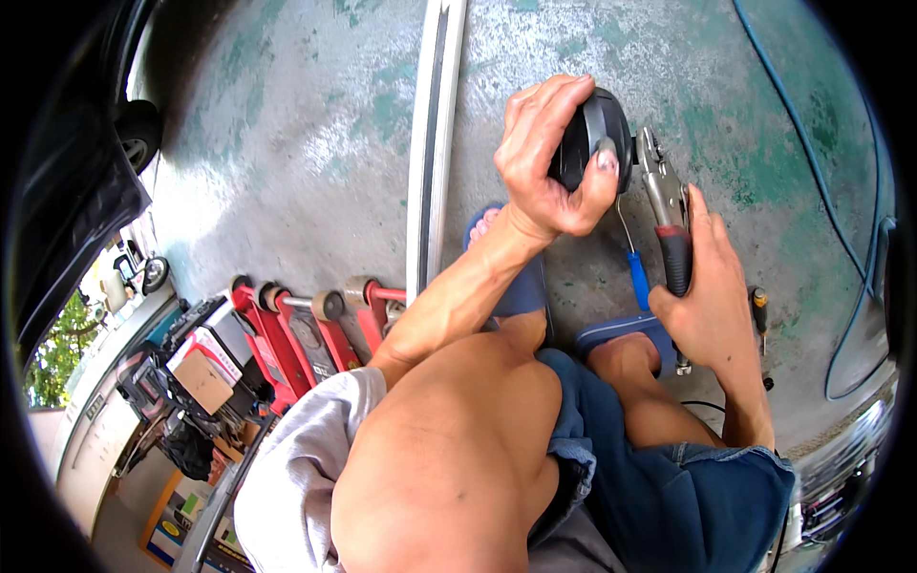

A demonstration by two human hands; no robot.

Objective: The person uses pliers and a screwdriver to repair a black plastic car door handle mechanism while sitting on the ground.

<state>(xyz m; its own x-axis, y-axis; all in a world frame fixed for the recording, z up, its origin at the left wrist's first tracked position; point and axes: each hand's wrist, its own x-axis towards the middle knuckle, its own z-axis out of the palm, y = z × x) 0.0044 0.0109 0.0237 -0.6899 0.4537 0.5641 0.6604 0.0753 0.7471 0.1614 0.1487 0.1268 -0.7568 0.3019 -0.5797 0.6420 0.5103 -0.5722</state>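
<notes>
A rounded black part [616,119] with a grey band sits in the grip of my left hand [549,162], thumb on its near side and fingers over the top. What kind of part it is I cannot tell. My right hand [707,291] is closed round the handles of locking pliers [675,253], which have dark grips with red near the metal. The jaws meet a short stub on the black part's right side. Below the part, a hooked pick [638,279] with a blue handle lies on the floor beside my sandal.
On the floor right of my right hand is a yellow-and-black screwdriver [759,307]. A blue hose [812,162] curves along the right. Left of me are a long white strip [435,143], red floor jacks [272,349] and a dark vehicle [72,181].
</notes>
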